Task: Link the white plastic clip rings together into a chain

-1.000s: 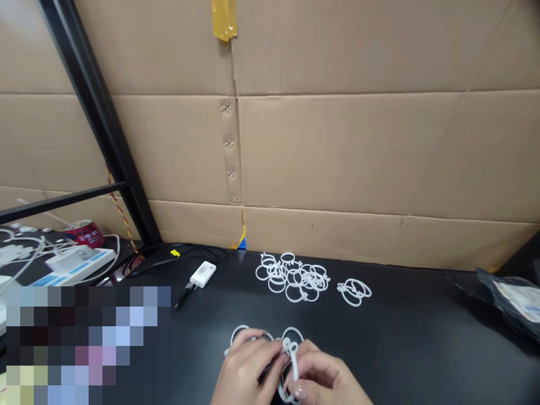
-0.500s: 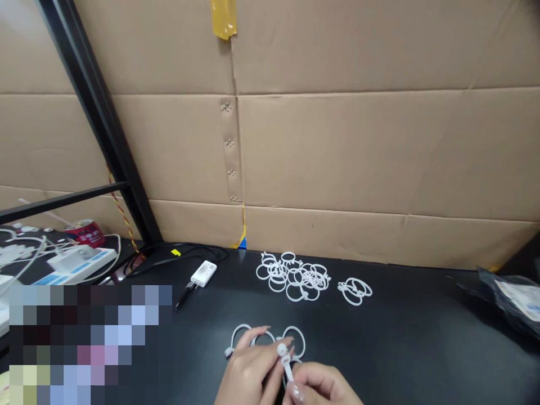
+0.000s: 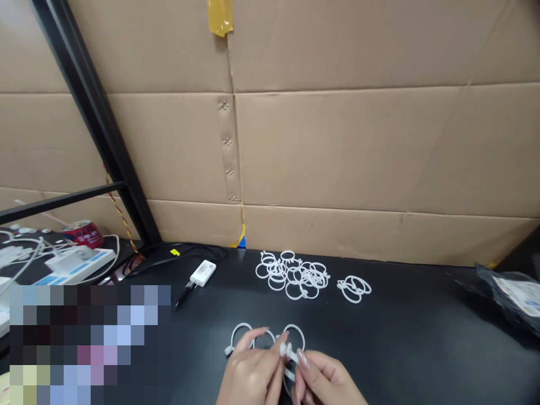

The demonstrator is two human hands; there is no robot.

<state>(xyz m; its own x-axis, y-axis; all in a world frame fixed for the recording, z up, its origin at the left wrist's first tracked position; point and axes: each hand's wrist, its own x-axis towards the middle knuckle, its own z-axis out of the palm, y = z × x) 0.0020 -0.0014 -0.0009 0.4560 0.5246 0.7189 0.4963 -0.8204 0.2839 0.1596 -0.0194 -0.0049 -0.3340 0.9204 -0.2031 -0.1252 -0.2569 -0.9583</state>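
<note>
Low in the head view, my left hand [image 3: 253, 371] is closed, pinching one end of a white plastic snap ring [image 3: 292, 354] near its round button head. My right hand [image 3: 327, 374] grips the ring's other end, a flat strap, between thumb and index finger. The two ends are close together; whether they touch I cannot tell. Beyond my left fingers, other white rings [image 3: 295, 326] lie in a row on the black table, seemingly linked, though my hand covers the joints. Part of the held ring's loop hangs between my hands.
A heap of white rings [image 3: 295, 275] lies ahead, with a smaller cluster [image 3: 353, 289] to its right. A white charger plug [image 3: 203, 273] rests at left, near a power strip [image 3: 80, 267] and a red can [image 3: 83, 234]. A black plastic bag [image 3: 502, 292] sits far right, before a cardboard wall [image 3: 337, 152].
My right hand has shifted slightly up and right, turning the strap end it holds to face the button head. My left hand and the rings on the table stay nearly in place.
</note>
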